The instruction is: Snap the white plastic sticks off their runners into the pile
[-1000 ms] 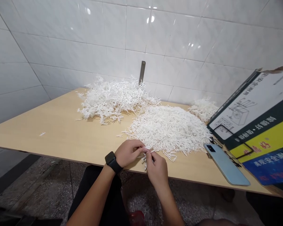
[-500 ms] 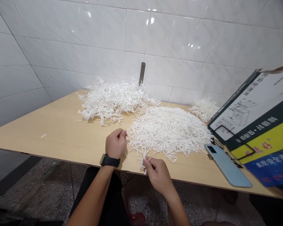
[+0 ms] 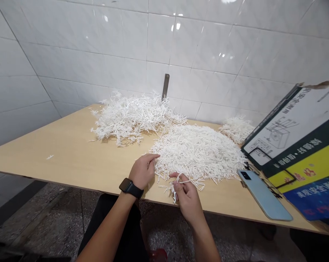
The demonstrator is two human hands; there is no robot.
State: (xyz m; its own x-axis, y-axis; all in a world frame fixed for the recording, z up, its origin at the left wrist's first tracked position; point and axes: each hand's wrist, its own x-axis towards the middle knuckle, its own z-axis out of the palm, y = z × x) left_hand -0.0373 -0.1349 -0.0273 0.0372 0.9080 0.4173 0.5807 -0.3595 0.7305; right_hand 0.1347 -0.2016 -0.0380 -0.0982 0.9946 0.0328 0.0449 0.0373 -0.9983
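Observation:
A big mound of small white plastic-looking pieces [image 3: 199, 153] covers the middle of the table. My left hand [image 3: 143, 170], wearing a black watch, is at the mound's left edge. Its index finger is stretched out towards the pieces, and I see nothing held in it. My right hand [image 3: 190, 198] is near the table's front edge, thumb and fingers pinched on a thin white branched piece [image 3: 175, 194]. A few loose pieces lie beside that hand. Behind and to the left is a looser heap of white branched pieces [image 3: 131, 118].
A smaller white pile [image 3: 237, 129] lies at the back right. At the right stand a printed box [image 3: 298, 145] and a light blue phone [image 3: 266, 196], with black-framed glasses [image 3: 273, 183] between them. A metal strip [image 3: 165, 86] rises against the tiled wall.
My left hand has moved right, to the mound's edge, its index finger now extended. My right hand has shifted slightly right and still pinches white branched material.

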